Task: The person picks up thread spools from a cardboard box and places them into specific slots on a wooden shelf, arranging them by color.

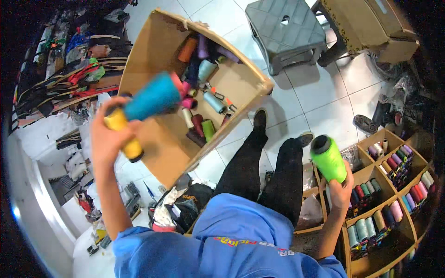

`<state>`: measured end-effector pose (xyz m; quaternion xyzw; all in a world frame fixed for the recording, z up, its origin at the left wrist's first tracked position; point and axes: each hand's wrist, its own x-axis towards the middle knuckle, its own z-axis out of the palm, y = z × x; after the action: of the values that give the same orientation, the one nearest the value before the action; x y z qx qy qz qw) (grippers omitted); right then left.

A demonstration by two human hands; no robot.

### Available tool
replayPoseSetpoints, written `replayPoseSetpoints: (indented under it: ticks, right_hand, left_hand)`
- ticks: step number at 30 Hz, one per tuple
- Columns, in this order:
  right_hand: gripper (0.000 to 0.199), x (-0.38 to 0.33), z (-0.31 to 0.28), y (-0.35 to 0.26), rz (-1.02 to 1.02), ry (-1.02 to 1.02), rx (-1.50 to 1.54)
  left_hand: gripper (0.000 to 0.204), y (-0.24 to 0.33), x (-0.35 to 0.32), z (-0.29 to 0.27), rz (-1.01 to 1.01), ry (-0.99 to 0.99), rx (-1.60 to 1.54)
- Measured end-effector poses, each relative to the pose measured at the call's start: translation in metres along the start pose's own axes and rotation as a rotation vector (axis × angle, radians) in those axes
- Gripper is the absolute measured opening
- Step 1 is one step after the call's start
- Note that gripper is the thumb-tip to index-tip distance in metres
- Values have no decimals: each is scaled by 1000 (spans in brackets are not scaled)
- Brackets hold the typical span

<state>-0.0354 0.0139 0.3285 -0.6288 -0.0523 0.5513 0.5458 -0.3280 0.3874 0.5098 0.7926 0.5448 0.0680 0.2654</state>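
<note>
My left hand (107,137) is raised at the left and grips two thread cones together: a yellow cone (124,135) and a blue cone (153,97), the blue one blurred by motion. Both are held in front of the large open cardboard box (153,55), which holds several loose thread cones in many colours. My right hand (342,189) is at the right and holds a bright green thread cone (328,158) upright, just above the wooden compartment shelf (394,194). My legs in dark trousers stretch forward between the two hands.
The wooden shelf at the lower right holds several rows of coloured spools. A grey plastic stool (283,28) and a brown cardboard box (371,25) stand on the white tile floor ahead. Dark bags (185,206) and clutter lie at the left.
</note>
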Motion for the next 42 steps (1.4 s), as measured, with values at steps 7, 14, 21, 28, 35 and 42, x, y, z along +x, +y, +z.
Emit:
replayPoseSetpoints:
  ticks: [7,14,21,28,35,42]
  right_hand:
    - [46,-12,-104,30,-86,464,-179]
    - [54,-5,-146,115,138,889,48]
    - [49,-62,-234,205,521,1458,-465]
    - [62,-66,-294,248,875,1407,-727]
    - [67,-60,-335,286,898,1401,-875]
    - [68,-58,-340,301,992,1382,-936]
  left_hand:
    - [62,104,3,67,-14,61,-816]
    - [55,182,-63,371,-542,-1128,-906]
    - [49,141,-106,599,-533,-1622,-526]
    - [50,72,-70,687,-478,-1603,-157]
    - [45,73,-75,693,-494,-1620,-228]
    - [42,74,-78,694,-489,-1626,-250]
